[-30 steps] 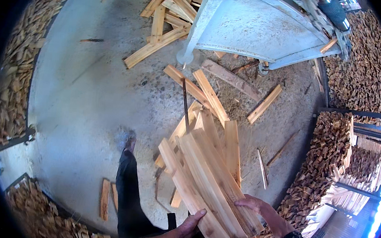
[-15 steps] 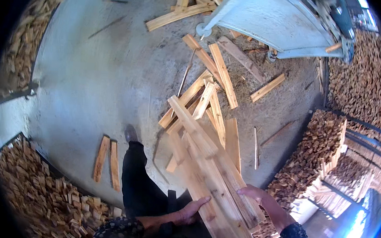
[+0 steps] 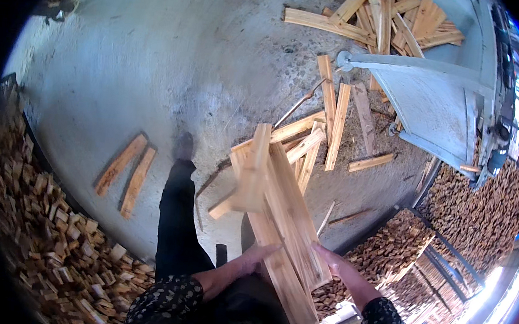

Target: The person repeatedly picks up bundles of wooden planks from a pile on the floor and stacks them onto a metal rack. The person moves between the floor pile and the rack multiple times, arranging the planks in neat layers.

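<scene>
Several long, pale wooden boards (image 3: pixel 294 225) lie together in a bundle held in front of me, slanting from my body toward the floor pile. My left hand (image 3: pixel 256 258) grips the bundle's left edge, fingers partly hidden beneath it. On the right edge, my right hand (image 3: pixel 327 260) is closed with the thumb on top. At the bundle's far left end is a shorter board (image 3: pixel 252 176), smeared by motion; whether it rests on the others or is apart, I cannot tell. Just beyond, loose boards (image 3: pixel 336 128) lie crisscrossed on the concrete floor.
Two wood pieces (image 3: pixel 130 167) lie on the floor at left, near my shoe (image 3: pixel 184 146). Cut wood is stacked at lower left (image 3: pixel 63 256) and right (image 3: pixel 387 245). A pale blue metal frame (image 3: pixel 429 102) stands at upper right, beside a heap of boards (image 3: pixel 377 19).
My view has turned, so the floor pile and metal frame sit farther right. The bundle points more directly away from me. The shorter board has shifted left relative to the bundle and is blurred.
</scene>
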